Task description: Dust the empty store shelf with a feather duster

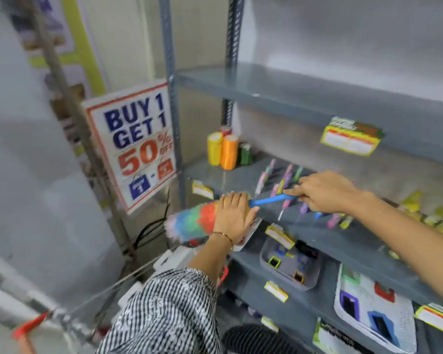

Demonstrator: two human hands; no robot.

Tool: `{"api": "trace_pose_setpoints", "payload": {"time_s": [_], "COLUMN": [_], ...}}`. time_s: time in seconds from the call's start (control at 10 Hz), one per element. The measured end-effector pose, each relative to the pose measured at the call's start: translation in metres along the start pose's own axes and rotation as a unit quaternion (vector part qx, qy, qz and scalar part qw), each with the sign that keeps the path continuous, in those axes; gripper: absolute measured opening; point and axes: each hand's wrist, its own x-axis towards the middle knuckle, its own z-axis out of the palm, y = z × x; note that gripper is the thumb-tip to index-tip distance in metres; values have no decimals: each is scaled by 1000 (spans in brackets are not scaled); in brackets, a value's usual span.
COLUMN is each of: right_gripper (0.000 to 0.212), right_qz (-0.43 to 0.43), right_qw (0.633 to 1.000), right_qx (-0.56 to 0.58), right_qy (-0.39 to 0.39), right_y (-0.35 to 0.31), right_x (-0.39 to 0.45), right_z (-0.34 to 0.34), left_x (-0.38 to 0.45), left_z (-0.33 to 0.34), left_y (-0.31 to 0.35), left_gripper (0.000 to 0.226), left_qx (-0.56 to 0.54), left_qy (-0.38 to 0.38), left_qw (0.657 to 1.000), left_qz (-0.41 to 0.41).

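Feather duster [189, 222] is sitting mid-frame, a bit left of centre, lying roughly level with its rainbow fluffy head poking out to the left and the blue handle [269, 200] running right. From my feed, nearest the camera at the bottom is a striped black-and-white sleeve [164, 312], and that arm runs up to my left hand [234, 217], which is laid flat over the top of the duster head where it meets the handle, fingers spread rather than curled tight. There's a thin bracelet [224, 236] on that wrist. My right hand [322, 191] comes in from the right edge and is closed around the far end of the blue handle, pinching it.

Lower right there are grey shelves with a tray [289, 267] of small bits and yellow price tags along the edges. Behind the hands, the middle shelf [230, 175] has a scatter of pink and purple pens [286, 177], all pretty blurred, and a few thread spools [223, 150] in yellow, orange and green at its left end. Above that is the bare grey shelf [292, 90] in the upper right. Left of the rack hangs a "BUY 1 GET 1 50% OFF" sign [136, 146].
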Motion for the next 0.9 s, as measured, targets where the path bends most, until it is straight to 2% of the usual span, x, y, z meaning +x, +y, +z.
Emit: {"api": "trace_pose_setpoints", "payload": {"time_s": [0.1, 0.4, 0.6, 0.8, 0.9], "right_gripper": [49, 22, 23, 35, 43], "right_qz": [-73, -273, -335, -371, -360], "right_qw": [997, 960, 937, 921, 924], "right_qx": [5, -54, -58, 9, 76], "right_qy": [-14, -28, -79, -119, -101], "right_y": [-43, -230, -339, -389, -377], "right_x": [51, 186, 216, 213, 212], "right_z": [17, 95, 173, 231, 229], "left_x": [-32, -141, -194, -223, -216], "left_z": [16, 82, 112, 132, 126], "left_y": [-51, -182, -235, -265, -261], "left_gripper": [58, 54, 55, 55, 52], "left_qx": [-1, 18, 37, 47, 43], "left_qy": [-20, -125, -141, -144, -136], "left_qw": [998, 962, 933, 920, 920], "left_qz": [-63, -243, -328, -361, -366]}}
